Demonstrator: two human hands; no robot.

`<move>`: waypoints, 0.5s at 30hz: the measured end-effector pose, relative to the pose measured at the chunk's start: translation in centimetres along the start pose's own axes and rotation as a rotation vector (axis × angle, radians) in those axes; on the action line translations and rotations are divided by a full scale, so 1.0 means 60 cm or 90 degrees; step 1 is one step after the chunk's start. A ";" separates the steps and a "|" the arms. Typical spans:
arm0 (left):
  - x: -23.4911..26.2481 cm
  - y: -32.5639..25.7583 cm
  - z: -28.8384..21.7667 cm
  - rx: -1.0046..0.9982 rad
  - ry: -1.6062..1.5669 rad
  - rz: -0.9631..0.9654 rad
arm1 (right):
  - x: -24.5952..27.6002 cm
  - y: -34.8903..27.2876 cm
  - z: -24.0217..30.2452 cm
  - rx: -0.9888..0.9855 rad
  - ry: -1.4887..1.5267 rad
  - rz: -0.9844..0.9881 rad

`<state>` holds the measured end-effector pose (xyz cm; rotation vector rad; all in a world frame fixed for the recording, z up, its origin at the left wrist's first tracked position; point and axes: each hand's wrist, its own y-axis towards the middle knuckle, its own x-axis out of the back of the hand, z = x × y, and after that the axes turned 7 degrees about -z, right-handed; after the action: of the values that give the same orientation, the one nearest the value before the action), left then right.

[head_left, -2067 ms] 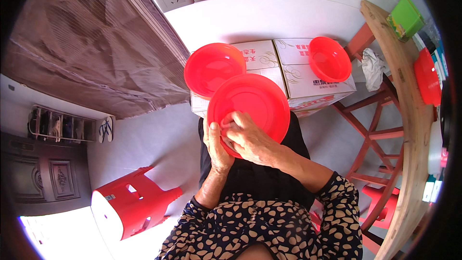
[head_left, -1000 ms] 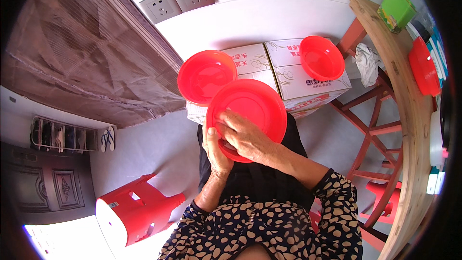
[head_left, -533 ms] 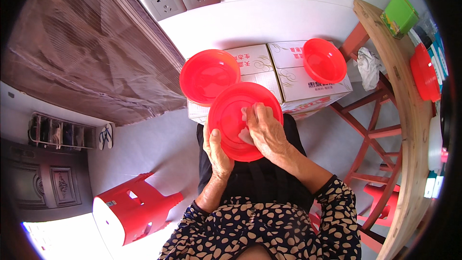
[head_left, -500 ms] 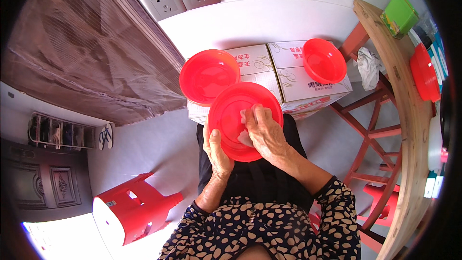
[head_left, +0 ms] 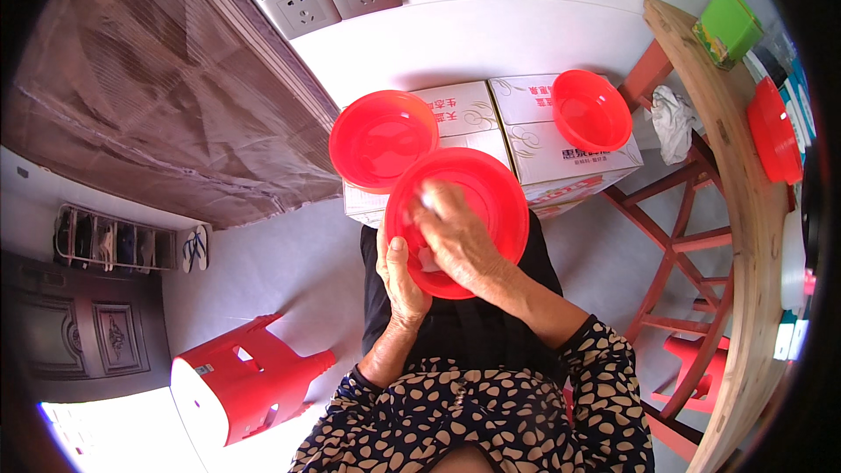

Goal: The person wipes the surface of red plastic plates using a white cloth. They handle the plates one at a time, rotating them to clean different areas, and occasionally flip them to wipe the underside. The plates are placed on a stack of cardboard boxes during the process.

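Observation:
A red plastic basin [head_left: 499,201] is held above my lap, tilted toward me. My left hand [head_left: 403,285] grips its rim on the left side, with the thumb over the edge. Inside the basin, my right hand [head_left: 460,241] presses a pale wiping cloth [head_left: 427,259] against the inner wall; its fingertips are smeared by motion. Only bits of the cloth show around the hand. Just beyond, a second red basin [head_left: 383,136] with a shiny, wet-looking bottom rests on a white carton [head_left: 469,109], partly overlapped by the held one.
Another red basin [head_left: 591,109] sits on the right carton [head_left: 547,144]. To my right stands a wooden table [head_left: 745,210] with a green box [head_left: 729,26] and a red bowl [head_left: 773,131]. A white rag [head_left: 672,125] hangs beside it. A red stool [head_left: 250,377] lies on its side at left.
My right hand has swept left across the inside of the basin with the cloth. The basin has shifted slightly right, and my left hand still holds its rim.

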<state>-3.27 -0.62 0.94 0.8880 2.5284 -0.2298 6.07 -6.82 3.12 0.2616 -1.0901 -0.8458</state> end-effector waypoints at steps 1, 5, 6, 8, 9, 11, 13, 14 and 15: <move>0.004 0.001 0.004 0.005 0.001 -0.008 | 0.003 0.000 0.011 0.002 0.037 0.058; 0.023 0.009 0.009 0.000 0.035 -0.010 | 0.000 -0.029 0.018 0.044 0.095 0.117; 0.024 0.010 0.006 0.003 0.041 -0.016 | 0.004 -0.037 0.016 0.053 0.113 0.138; 0.023 0.011 0.000 0.010 0.055 -0.029 | 0.018 -0.044 0.008 0.098 0.138 0.173; 0.021 0.012 -0.002 0.001 0.050 -0.026 | 0.033 -0.043 0.005 0.134 0.145 0.186; 0.016 0.016 -0.006 -0.014 0.038 -0.022 | 0.063 -0.043 0.004 0.148 0.156 0.230; 0.013 0.017 -0.012 0.005 0.030 -0.012 | 0.089 -0.045 0.004 0.099 0.162 0.286; 0.012 0.019 -0.013 0.014 0.032 -0.012 | 0.091 -0.049 0.000 0.156 0.086 0.254; 0.012 0.022 -0.015 0.023 0.036 -0.011 | 0.091 -0.053 -0.002 0.165 0.029 0.244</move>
<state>-3.26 1.05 1.37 0.8983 2.5925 -0.2595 5.75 -12.87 4.89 0.2754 -1.1604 -0.3557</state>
